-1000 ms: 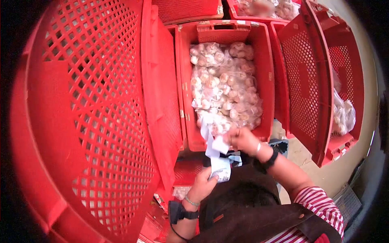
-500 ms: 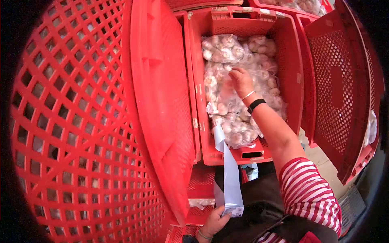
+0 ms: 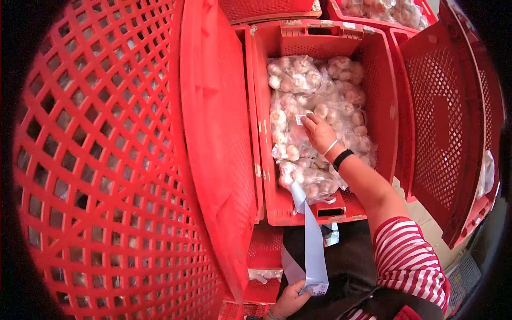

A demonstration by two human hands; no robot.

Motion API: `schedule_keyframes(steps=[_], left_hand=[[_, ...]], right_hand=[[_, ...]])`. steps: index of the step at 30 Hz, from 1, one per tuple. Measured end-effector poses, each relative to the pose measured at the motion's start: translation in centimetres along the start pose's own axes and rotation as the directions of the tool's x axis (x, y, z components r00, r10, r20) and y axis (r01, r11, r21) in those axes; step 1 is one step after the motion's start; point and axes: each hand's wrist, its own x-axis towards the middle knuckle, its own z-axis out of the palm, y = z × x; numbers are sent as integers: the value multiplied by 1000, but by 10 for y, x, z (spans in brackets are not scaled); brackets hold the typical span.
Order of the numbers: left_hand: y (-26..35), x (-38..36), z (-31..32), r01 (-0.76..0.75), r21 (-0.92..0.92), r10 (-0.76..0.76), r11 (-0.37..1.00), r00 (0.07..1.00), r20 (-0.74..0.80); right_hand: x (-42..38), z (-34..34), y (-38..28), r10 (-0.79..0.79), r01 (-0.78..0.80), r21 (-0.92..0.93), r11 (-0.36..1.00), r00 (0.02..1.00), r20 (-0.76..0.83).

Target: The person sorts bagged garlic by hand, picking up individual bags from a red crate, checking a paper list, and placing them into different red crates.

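Note:
My right hand (image 3: 320, 133) is over the red crate (image 3: 272, 208), above clear plastic bags of garlic (image 3: 296, 74). A small white printed label (image 3: 302, 120) is at its closed fingertips, overlapping one bag. My left hand (image 3: 293, 297), low in front of my dark apron, grips the end of a long label strip (image 3: 316, 256). Print shows on the strip near my fingers. From there the pale strip runs up, twisting, to the crate's front edge, where its far end overlaps a garlic bag.
A tall red mesh crate wall (image 3: 117, 160) fills the left side, with things showing through its holes. To the right a red crate (image 3: 442, 122) stands tilted. Another crate of bagged garlic (image 3: 384, 8) is at the back right.
A white label now shows at my right fingertips. My right hand sits lower in the view and its fingers have turned down toward the bag. My left hand still holds the strip.

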Motion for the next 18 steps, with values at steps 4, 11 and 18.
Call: schedule_keyframes(steps=[4, 11, 18], left_hand=[[-16, -2, 2, 116, -14, -113, 993, 982, 153], [-23, -9, 26, 342, -70, -301, 937, 892, 337], [-65, -11, 32, 200, 192, -265, 961, 865, 427]], right_hand=[[6, 10, -6, 95, -98, 83, 992, 995, 45], [31, 52, 8, 302, -261, -230, 938, 939, 166], [-5, -63, -38, 290, -348, 335, 876, 933, 212]])
